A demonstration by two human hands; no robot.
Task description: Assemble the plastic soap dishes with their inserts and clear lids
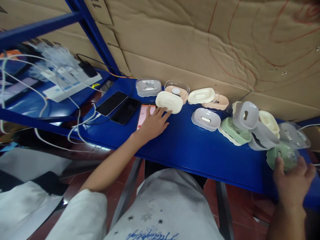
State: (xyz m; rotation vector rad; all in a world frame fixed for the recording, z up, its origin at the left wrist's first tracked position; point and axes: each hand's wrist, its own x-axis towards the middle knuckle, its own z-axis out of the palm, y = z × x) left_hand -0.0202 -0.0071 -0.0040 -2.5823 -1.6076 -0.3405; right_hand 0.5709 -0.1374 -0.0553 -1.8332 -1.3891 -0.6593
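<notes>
On the left, my left hand (152, 125) lies with its fingers stretched out, over the edge of a lit phone (143, 116) and against the near rim of a cream soap dish (169, 102). It grips nothing. At the far right, my right hand (292, 176) is blurred, its thumb and fingers on a pale green soap dish (281, 155). Parts of that dish are hidden behind the fingers. Close by it are grey soap dish parts (265, 135) and a stacked green soap dish (235, 130).
Along the cardboard wall (175, 43) stand a grey soap dish (148, 87), a peach one (177, 90) and several more. Two dark phones (112, 102) and white cables lie left, near a power strip (72, 85). A blue metal post (95, 36) rises beside them.
</notes>
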